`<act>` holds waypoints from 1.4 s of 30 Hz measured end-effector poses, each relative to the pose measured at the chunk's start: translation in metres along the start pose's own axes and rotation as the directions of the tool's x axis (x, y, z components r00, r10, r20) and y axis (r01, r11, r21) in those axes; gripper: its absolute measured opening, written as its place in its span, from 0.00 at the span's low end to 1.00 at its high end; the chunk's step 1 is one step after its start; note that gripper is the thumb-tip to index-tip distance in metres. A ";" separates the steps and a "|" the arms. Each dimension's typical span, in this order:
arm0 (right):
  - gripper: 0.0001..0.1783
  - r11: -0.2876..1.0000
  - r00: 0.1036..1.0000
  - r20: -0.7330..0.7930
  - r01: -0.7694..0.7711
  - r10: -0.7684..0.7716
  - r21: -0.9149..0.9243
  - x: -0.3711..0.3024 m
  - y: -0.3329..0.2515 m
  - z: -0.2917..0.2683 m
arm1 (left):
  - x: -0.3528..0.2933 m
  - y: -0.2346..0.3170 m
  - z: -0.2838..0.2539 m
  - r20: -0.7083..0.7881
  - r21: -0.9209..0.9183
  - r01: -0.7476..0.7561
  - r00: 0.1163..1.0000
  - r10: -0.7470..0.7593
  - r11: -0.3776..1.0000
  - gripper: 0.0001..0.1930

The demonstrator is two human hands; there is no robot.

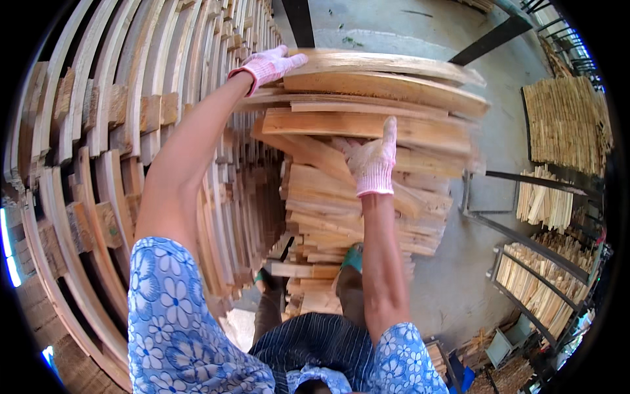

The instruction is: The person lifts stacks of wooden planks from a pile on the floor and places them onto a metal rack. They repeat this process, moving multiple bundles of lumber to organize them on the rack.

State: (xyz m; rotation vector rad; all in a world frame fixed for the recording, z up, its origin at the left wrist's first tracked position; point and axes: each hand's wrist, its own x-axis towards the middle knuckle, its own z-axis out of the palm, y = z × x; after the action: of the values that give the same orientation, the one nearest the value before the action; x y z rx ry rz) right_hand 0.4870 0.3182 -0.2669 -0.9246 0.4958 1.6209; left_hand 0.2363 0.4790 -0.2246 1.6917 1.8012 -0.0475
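Several wooden boards (pixel 354 123) lie side by side in front of me as a loose bundle, above a heap of more boards (pixel 328 190). My left hand (pixel 269 66), in a pink-and-white knit glove, is at the far left end of the bundle, its fingers closed over the farthest board (pixel 394 64). At the near side, my right hand (pixel 371 157) wears a similar glove. Its thumb stands up against the nearest board, and its other fingers reach under the wood, partly hidden. One board below the bundle sits at a slant.
A tall stack of spaced boards (pixel 151 111) rises close on my left. Dark metal bars (pixel 492 39) stand beyond the bundle. On the right, metal racks (pixel 535 243) hold piles of wood strips (pixel 567 125). Grey concrete floor (pixel 446 289) shows between.
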 end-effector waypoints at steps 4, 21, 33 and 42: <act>0.56 0.950 0.987 0.018 0.156 -0.157 -0.270 -0.012 0.004 -0.011 | -0.040 0.000 0.021 0.166 0.197 -0.124 0.982 0.092 0.972 0.46; 0.49 0.937 0.968 0.166 0.227 -0.187 -0.266 -0.054 -0.020 -0.132 | -0.124 0.045 0.097 0.632 -0.306 0.082 0.763 0.138 0.949 0.73; 0.38 0.877 0.992 0.066 0.123 -0.105 -0.464 -0.091 -0.052 -0.206 | -0.180 0.083 0.207 0.501 -0.706 0.206 0.821 0.273 0.677 0.68; 0.37 0.920 0.993 0.081 0.112 -0.088 -0.376 -0.279 -0.034 -0.213 | -0.327 0.088 0.134 0.828 -0.557 0.523 0.417 0.376 0.646 0.60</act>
State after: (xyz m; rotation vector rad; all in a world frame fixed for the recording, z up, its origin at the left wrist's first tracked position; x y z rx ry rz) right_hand 0.5964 -0.0033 -0.1711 -1.1613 0.0834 1.6766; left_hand 0.3561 0.1460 -0.1391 0.6055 0.7636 -0.1868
